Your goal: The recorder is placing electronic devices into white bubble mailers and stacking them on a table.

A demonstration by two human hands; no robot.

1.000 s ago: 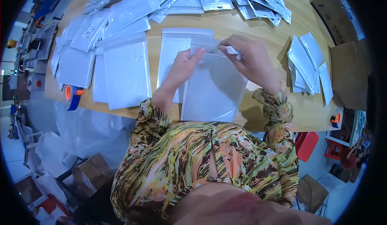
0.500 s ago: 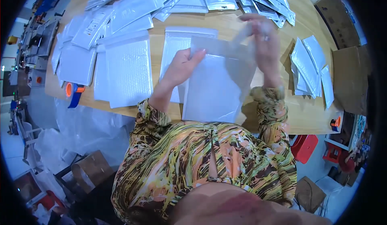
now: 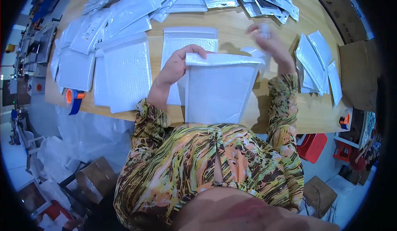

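While held at one upper corner: white envelope (image 3: pixel 217 92), directly before the patterned top (image 3: pixel 194 156), with a glossy flap (image 3: pixel 231 60) bent over along the upper edge.
Left hand (image 3: pixel 174 69): closed tightly on the white envelope, bent at the fingers over the upper left corner.
Right hand (image 3: pixel 271 40): raised past the white envelope's upper right corner, apart from it; bent at the fingers, too blurred to tell whether holding anything.
Pale scrap (image 3: pixel 249 50): just beyond the white envelope's flap, towards the right end.
Second envelope (image 3: pixel 190 38): flat on the wooden table (image 3: pixel 324 117), partly hidden behind the white envelope.
Bubble envelopes (image 3: pixel 127 76): stacked left of the white envelope.
Flat packages (image 3: pixel 76 69): farther left of the white envelope, overlapping.
Silvery pouches (image 3: pixel 186 1): heaped well beyond the white envelope.
Small pile of mailers (image 3: pixel 311 67): well to the right of the white envelope.
Tape dispenser (image 3: pixel 75 100): orange and blue, at the table edge, well left of the white envelope.
Cardboard box (image 3: pixel 359 76): far right of the white envelope, past the mailers.
Red stool (image 3: pixel 313 148): below table level, right of the white envelope.
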